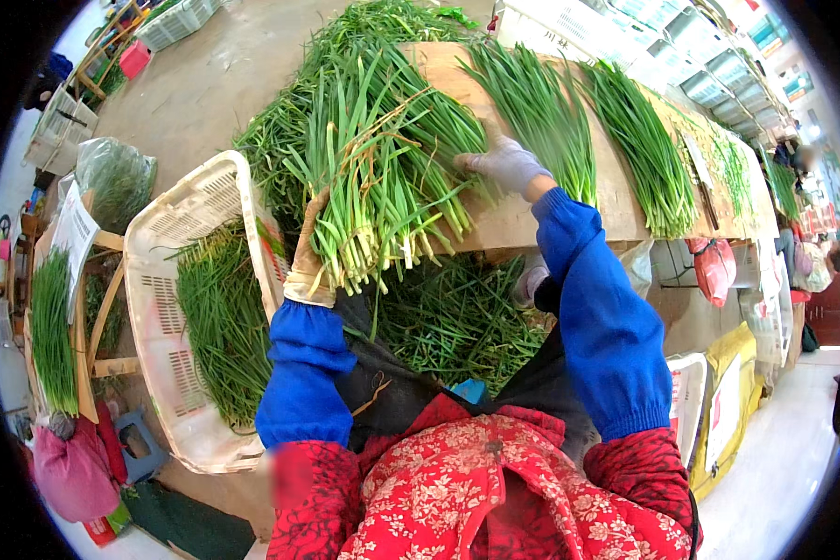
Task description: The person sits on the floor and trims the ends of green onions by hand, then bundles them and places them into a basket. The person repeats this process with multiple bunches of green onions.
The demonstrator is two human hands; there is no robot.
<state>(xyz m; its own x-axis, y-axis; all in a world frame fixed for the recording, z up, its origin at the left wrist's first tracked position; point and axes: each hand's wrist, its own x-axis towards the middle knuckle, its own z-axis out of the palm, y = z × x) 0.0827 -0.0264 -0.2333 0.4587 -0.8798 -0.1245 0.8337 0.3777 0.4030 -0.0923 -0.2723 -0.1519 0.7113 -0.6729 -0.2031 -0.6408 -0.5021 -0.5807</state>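
Observation:
My left hand, in a soiled tan glove, cradles a loose bunch of garlic chives from its left side. The fingers underneath are hidden by the stalks. Pale cut ends point towards me past the bench's front edge, and some dry brown leaves lie among the green ones. My right hand, in a whitish glove, is over the wooden bench with thumb and fingers apart. It is right of the bunch, by the neighbouring leaves; whether it touches them is unclear. Two aligned bundles of chives lie farther right.
A knife lies on the bench beyond the bundles. At my left stands a white plastic crate holding chives. Loose leaves cover the floor under the bench. Stacked crates stand behind; a person sits at far left.

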